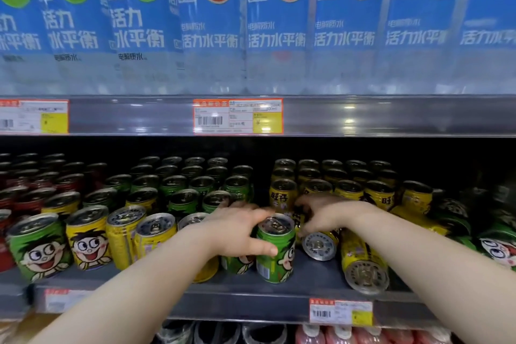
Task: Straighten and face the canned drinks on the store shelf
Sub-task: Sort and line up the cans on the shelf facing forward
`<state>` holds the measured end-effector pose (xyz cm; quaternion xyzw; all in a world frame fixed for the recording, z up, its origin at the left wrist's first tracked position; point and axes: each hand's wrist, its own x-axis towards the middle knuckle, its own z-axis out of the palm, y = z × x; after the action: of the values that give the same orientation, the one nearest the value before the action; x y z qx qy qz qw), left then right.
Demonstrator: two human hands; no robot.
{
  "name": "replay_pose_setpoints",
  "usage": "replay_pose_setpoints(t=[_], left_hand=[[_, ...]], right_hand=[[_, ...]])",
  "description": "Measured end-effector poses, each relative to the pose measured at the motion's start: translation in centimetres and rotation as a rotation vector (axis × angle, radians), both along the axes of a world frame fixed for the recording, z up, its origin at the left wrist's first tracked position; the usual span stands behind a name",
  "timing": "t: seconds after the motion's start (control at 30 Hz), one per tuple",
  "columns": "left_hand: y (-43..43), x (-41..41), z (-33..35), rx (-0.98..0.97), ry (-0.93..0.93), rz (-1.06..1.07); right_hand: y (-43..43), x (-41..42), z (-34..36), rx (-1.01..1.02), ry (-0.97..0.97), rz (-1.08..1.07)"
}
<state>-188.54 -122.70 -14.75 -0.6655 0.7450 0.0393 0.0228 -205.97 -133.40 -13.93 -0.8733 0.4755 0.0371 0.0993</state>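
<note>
Canned drinks shelf [251,292], mid-tidy. The left grip [237,232] is clamped on a green can [276,257] that stands upright near the front edge, roughly in the middle of the shelf. The thumb lies across the label and the fingers reach over the rim.

The right grip [325,215] is just behind and to the right of it, fingers curled onto a yellow can [296,219]. The hand hides most of that one, so I can't tell if it's upright or tilted. The two grips are very close together above the green can.

Under the right wrist a second yellow can [321,246] lies on its side with a round end facing out. Just beside it a third yellow can [363,268] is tipped over too, its end right at the shelf edge.

Over on the left the front row is mixed: a green cartoon can [39,246], then a yellow cartoon can [89,234] next to it, both looking tilted in this wide view. More rows of green and yellow cans stand behind.

Big water bottles [279,22] with blue labels fill the shelf above, and there's a price tag [340,313] on the lower rail
</note>
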Motion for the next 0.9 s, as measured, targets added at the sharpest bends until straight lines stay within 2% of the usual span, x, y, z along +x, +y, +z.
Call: replay_pose_setpoints(t=[0.17,0.23,0.37,0.57,0.7,0.8,0.9], left_hand=[[0.1,-0.1,0.2,-0.015,-0.018,-0.007],[0.1,-0.1,0.2,-0.016,-0.018,-0.006],[0.1,0.1,0.0,-0.022,0.002,0.0],[0.1,0.0,0.0,-0.03,0.005,-0.002],[0.1,-0.2,0.1,-0.017,0.012,0.005],[-0.4,-0.3,0.3,0.007,0.079,0.03],[-1.5,-1.7,0.9,-0.043,0.1,0.02]], right_hand=[[0.0,1.7,-2.2,-0.068,0.104,0.02],[-0.2,1.8,-2.5,-0.071,0.025,-0.017],[-0.6,1.0,-1.2,0.045,-0.276,-0.026],[-0.7,0.3,-0.3,-0.015,-0.389,0.022],[-0.1,0.4,-0.1,0.015,-0.326,0.118],[-0.2,-1.1,0.8,0.022,-0.293,0.095],[0.0,-3.2,1.2,-0.016,-0.033,0.029]])
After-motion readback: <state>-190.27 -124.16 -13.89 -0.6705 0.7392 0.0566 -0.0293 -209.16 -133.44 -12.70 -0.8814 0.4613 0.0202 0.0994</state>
